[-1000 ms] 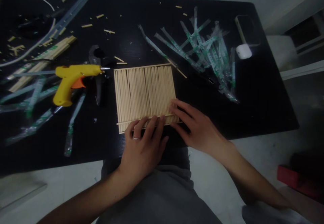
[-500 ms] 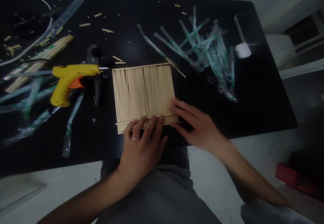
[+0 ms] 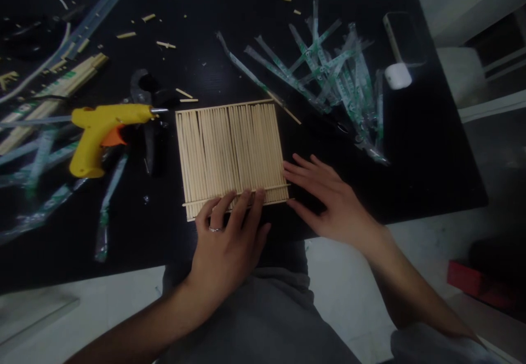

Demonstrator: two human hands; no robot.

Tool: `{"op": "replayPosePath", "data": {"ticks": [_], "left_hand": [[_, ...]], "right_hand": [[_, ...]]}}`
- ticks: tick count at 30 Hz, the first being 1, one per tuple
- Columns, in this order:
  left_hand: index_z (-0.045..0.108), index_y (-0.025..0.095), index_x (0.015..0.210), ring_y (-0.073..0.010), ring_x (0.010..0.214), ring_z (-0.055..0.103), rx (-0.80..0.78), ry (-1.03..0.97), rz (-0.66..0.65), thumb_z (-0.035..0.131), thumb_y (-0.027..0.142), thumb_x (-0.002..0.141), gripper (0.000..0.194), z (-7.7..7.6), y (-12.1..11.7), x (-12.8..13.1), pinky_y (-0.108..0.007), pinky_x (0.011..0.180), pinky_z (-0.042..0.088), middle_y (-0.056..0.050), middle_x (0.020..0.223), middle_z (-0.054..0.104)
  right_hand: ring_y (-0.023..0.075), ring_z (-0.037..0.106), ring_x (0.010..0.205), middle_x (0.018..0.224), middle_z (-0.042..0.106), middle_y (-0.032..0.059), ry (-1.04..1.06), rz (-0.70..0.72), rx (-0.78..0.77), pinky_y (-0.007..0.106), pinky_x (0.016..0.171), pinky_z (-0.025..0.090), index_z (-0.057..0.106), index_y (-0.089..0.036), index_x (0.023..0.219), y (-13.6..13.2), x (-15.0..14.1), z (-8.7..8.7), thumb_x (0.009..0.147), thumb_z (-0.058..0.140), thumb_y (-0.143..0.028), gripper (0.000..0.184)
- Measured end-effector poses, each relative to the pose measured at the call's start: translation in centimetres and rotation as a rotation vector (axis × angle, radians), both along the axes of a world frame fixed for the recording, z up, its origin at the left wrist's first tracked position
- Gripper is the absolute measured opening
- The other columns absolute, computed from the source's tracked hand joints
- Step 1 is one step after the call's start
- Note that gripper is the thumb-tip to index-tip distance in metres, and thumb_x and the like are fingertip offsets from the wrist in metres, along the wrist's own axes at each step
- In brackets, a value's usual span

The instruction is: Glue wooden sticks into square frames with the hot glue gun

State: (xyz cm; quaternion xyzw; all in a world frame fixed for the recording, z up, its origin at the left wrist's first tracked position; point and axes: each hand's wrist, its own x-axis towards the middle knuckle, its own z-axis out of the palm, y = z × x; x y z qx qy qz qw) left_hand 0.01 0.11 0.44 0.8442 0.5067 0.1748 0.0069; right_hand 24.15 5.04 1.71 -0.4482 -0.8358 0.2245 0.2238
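Head view. The stick panel (image 3: pixel 217 150), a flat rectangle of pale wooden sticks laid side by side, lies on the black table (image 3: pixel 431 161) at the edge nearest the person. A thin top strip (image 3: pixel 226 106) runs along its far edge. A crosspiece (image 3: pixel 201 202) lies across the sticks near the close edge, its ends projecting slightly past both sides.

The left hand (image 3: pixel 226 243), with a ring (image 3: pixel 216 229) on one finger, is placed palm down at the near edge. Its four fingertips rest on the panel at the crosspiece; the thumb is out to the side, so the hand is not clamped on anything. The right hand (image 3: pixel 337 205) is positioned at the right side of the panel, fingers extended and thumb apart. Its fingertips are at the panel edge; whether they make contact cannot be determined.

A yellow glue gun (image 3: pixel 92 139) lies to the left, nozzle directed at the panel's far left corner and just beside it. A black tool (image 3: pixel 148 150) lies partly beneath it. Beyond the right hand are green-printed clear wrappers (image 3: pixel 349 90), a white case (image 3: pixel 398 75) and a phone (image 3: pixel 405 38).
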Motion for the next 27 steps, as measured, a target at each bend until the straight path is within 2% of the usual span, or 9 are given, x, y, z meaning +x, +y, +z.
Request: {"op": "replayPosePath", "data": {"ticks": [5, 20, 23, 27], "left_hand": [[0.060, 0.012, 0.146, -0.0344, 0.125, 0.057, -0.004, 0.011, -0.003, 0.068, 0.030, 0.099, 0.051, 0.04, -0.06, -0.09, -0.053, 0.109, 0.040, -0.016, 0.133, 0.070], [0.062, 0.011, 0.145, -0.0343, 0.122, 0.057, 0.010, -0.003, 0.001, 0.065, 0.030, 0.101, 0.047, 0.01, 0.09, -0.03, -0.053, 0.107, 0.040, -0.015, 0.133, 0.071], [0.061, 0.011, 0.146, -0.0340, 0.123, 0.057, 0.007, -0.004, -0.003, 0.064, 0.030, 0.102, 0.049, -0.09, 0.07, 0.01, -0.053, 0.108, 0.040, -0.015, 0.134, 0.070], [0.060, 0.014, 0.148, -0.0332, 0.125, 0.057, -0.011, -0.014, 0.008, 0.063, 0.032, 0.102, 0.050, -0.12, -0.03, -0.05, -0.052, 0.111, 0.039, -0.014, 0.135, 0.070]], "right_hand": [[0.0313, 0.052, 0.150, 0.154, 0.062, 0.0039, 0.017, -0.016, 0.030, 0.066, 0.127, 0.038, 0.055, -0.032, 0.154, -0.10, -0.23, -0.28, 0.100, 0.067, -0.021, 0.057], [0.0289, 0.053, 0.150, 0.153, 0.064, 0.0063, 0.038, -0.016, 0.038, 0.064, 0.128, 0.037, 0.058, -0.028, 0.149, -0.12, -0.18, -0.58, 0.100, 0.067, -0.020, 0.050], [0.0301, 0.052, 0.151, 0.155, 0.062, 0.0080, 0.003, -0.019, 0.028, 0.065, 0.127, 0.038, 0.053, -0.028, 0.153, -0.03, -0.20, -0.37, 0.100, 0.067, -0.023, 0.055], [0.0328, 0.046, 0.154, 0.164, 0.050, 0.0139, -0.044, -0.004, 0.040, 0.068, 0.126, 0.038, 0.041, -0.027, 0.161, 0.37, -0.30, -0.45, 0.098, 0.071, -0.031, 0.070]]}}
